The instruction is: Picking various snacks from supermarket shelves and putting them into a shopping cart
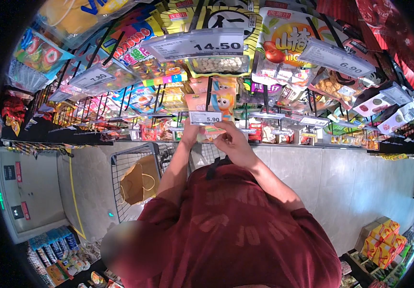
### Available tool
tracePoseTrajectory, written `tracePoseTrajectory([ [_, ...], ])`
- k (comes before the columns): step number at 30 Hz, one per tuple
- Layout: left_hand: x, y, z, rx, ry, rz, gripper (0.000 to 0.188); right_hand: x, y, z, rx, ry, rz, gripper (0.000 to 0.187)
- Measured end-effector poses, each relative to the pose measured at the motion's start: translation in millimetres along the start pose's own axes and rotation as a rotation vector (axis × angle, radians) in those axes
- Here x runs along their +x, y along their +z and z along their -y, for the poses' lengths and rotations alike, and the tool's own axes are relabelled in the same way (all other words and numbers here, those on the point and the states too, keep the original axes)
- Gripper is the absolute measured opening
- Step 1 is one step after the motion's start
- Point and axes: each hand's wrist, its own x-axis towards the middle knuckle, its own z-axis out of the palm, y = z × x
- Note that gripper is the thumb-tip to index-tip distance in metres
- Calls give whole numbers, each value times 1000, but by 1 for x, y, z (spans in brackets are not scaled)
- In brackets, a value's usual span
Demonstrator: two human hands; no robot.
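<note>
Both my hands are raised at the middle of the snack rack. My left hand (190,133) is at the left of a white price tag (205,118), which hides its fingers. My right hand (236,144) is at the tag's lower right, fingers bent in and the index finger reaching up toward the tag's edge. What those fingers hold, if anything, is hidden. A pink packet (210,130) shows partly between the two hands, below the tag. Just above the tag hang a pink bag (196,102) and a yellow bag with a cartoon face (224,102).
Bagged snacks hang on metal hooks with larger price tags (195,44) jutting out above. At my left stands a wire shopping cart (120,174) holding a brown paper bag (139,180). Yellow-red boxes (383,244) are stacked behind at right. A white door (29,187) is at far left.
</note>
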Motion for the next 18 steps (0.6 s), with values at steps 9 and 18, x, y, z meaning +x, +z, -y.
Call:
tracePoseTrajectory([
  [9,55,-10,20,79,29,47,37,0,-4,-1,-77,27,-10,44],
  [18,64,-13,30,-364,14,89,30,2,-11,2,-85,62,68,46],
])
